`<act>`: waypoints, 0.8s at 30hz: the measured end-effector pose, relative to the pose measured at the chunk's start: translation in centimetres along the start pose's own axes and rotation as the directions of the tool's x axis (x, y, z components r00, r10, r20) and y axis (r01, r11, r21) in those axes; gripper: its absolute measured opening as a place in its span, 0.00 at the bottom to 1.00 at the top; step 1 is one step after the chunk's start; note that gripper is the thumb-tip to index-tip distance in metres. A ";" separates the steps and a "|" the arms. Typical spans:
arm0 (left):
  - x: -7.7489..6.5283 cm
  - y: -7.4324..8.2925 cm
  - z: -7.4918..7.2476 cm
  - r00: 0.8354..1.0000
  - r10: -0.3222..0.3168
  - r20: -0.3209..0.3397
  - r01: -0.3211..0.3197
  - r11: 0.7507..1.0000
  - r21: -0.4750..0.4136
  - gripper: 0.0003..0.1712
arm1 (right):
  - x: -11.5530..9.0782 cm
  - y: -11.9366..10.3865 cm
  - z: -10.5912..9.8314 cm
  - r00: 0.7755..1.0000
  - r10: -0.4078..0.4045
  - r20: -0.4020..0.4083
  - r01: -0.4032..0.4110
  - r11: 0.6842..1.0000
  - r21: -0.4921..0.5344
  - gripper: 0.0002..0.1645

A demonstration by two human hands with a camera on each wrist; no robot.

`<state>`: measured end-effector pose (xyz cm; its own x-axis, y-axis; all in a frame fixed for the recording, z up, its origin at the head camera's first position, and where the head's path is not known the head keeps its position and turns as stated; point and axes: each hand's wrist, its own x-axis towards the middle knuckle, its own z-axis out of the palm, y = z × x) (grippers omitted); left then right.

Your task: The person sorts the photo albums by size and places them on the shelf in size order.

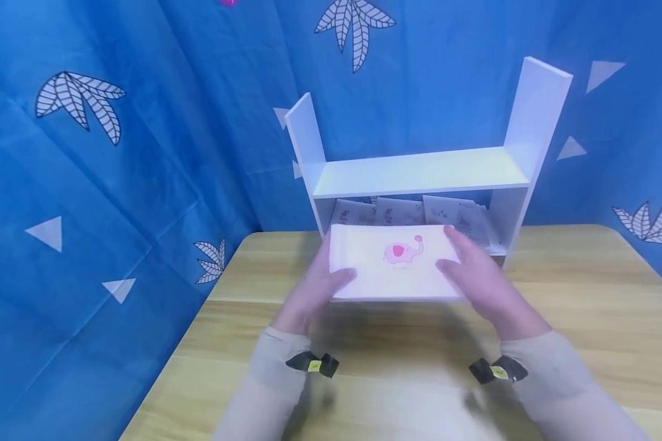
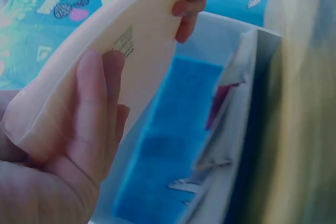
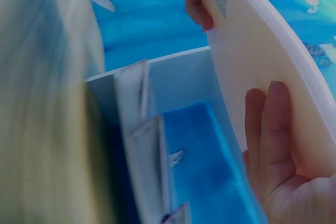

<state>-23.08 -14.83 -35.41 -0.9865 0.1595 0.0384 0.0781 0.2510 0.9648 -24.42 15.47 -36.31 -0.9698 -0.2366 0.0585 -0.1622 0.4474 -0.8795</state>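
In the head view, a white booklet (image 1: 364, 257) with a pink elephant on its front hangs above the table, before a white shelf (image 1: 419, 174). My left hand (image 1: 311, 291) grips its left edge, thumb on the front face. Opposite, my right hand (image 1: 482, 285) holds the right edge in the same way. Both wrist views show fingers pressed against the booklet's pale back (image 2: 152, 40), which bears a small block of print. Its thick side looks slightly bowed there.
Several thin white booklets (image 1: 399, 212) with small drawings stand leaning in the shelf's lower compartment. The shelf's tall side panels (image 1: 537, 116) rise above its top board. Blue patterned cloth (image 1: 198, 122) hangs behind and left of the wooden table (image 1: 243, 269).
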 end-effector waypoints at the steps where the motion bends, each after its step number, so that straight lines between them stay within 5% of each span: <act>1: 0.2 0.6 -0.1 1.000 0.017 0.005 -0.017 1.000 0.025 0.53 | -0.1 -0.5 -0.3 1.000 0.004 -0.011 -0.004 1.000 -0.002 0.46; 6: 2.3 3.9 -0.7 0.997 0.069 0.032 -0.071 0.995 0.072 0.51 | 0.6 -2.7 -2.4 0.997 -0.010 -0.077 0.012 1.000 0.020 0.44; 11: 5.9 7.2 -1.4 0.998 0.032 0.059 -0.034 0.999 0.042 0.47 | 2.6 -5.5 -5.0 0.994 0.002 -0.109 0.007 0.996 0.087 0.44; 15: 9.1 8.9 -1.5 0.998 0.044 0.043 -0.050 0.988 0.149 0.44 | 4.9 -7.7 -6.9 0.991 0.027 -0.133 -0.010 0.992 0.128 0.44; 24: 14.7 11.4 -0.8 0.994 -0.012 -0.109 0.056 0.911 0.410 0.43 | 10.2 -9.0 -9.1 0.987 0.014 -0.158 -0.037 0.989 -0.146 0.46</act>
<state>-36.85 -10.42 -23.67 -0.9972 0.0510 0.0545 0.0745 0.6286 0.7742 -34.56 16.91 -23.51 -0.9885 -0.0911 0.1203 -0.1509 0.5774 -0.8024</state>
